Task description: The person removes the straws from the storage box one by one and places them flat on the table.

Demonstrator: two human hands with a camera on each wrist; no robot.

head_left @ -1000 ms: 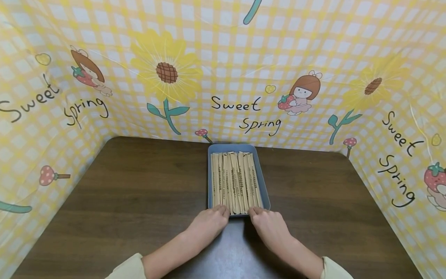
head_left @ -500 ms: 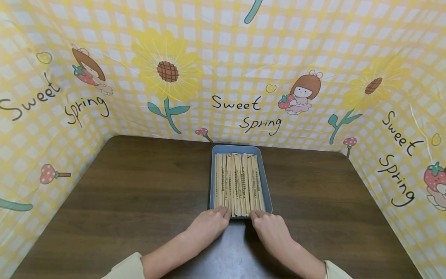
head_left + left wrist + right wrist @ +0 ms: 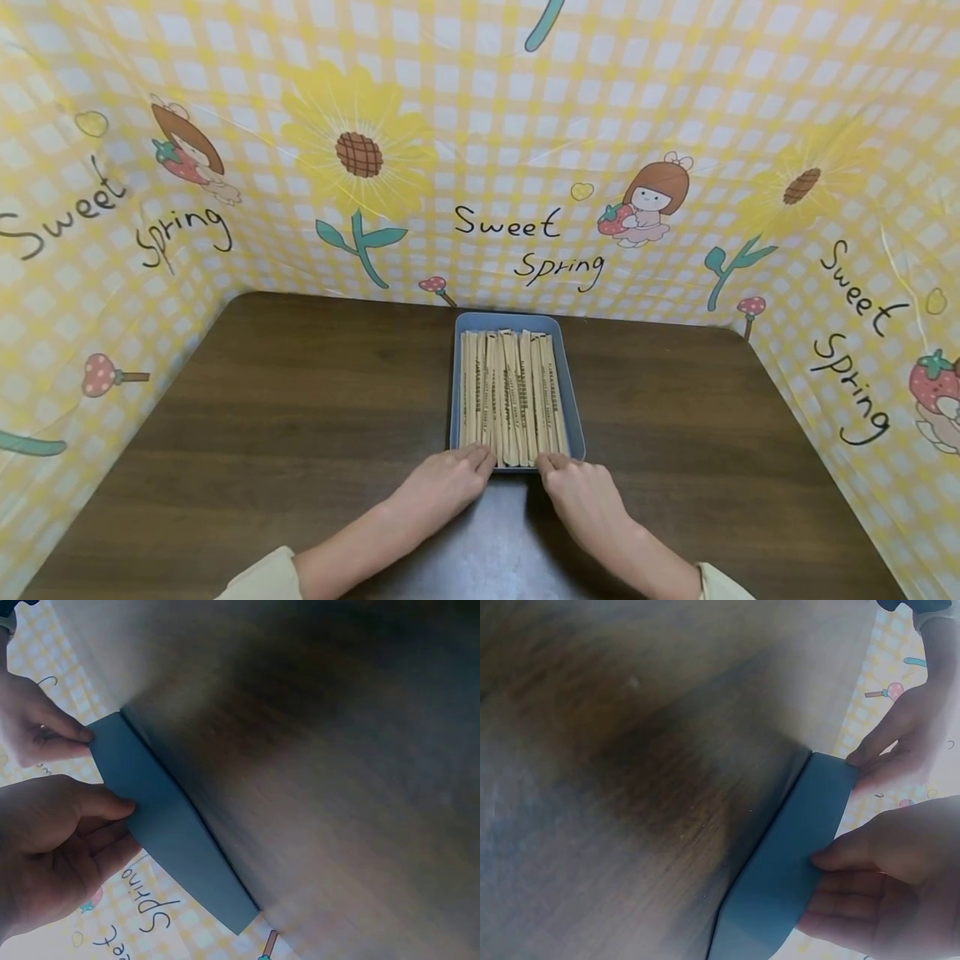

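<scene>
A blue rectangular tray [image 3: 568, 392] lies on the table against the patterned cloth side, full of slim beige paper-wrapped packets [image 3: 512, 400] with printed text, set side by side lengthwise. My left hand [image 3: 453, 477] grips its near rim at the left corner. The right hand [image 3: 581, 487] grips the same rim toward the right corner. In the left wrist view the left thumb [image 3: 109, 801] presses the outside of the tray's near wall [image 3: 165, 802], with fingers over the edge. The right wrist view shows the right thumb [image 3: 832, 856] likewise on that wall [image 3: 772, 870].
The dark brown wooden table [image 3: 300, 400] extends to both sides of the tray. A yellow checked cloth [image 3: 480, 150] with flowers and lettering stands as a wall behind the table and along its left and right sides.
Between the earliest frame and half a second ago, the tray shifted slightly right and toward me. Since then it has stayed nearly still, with both hands keeping their grip on the near rim.
</scene>
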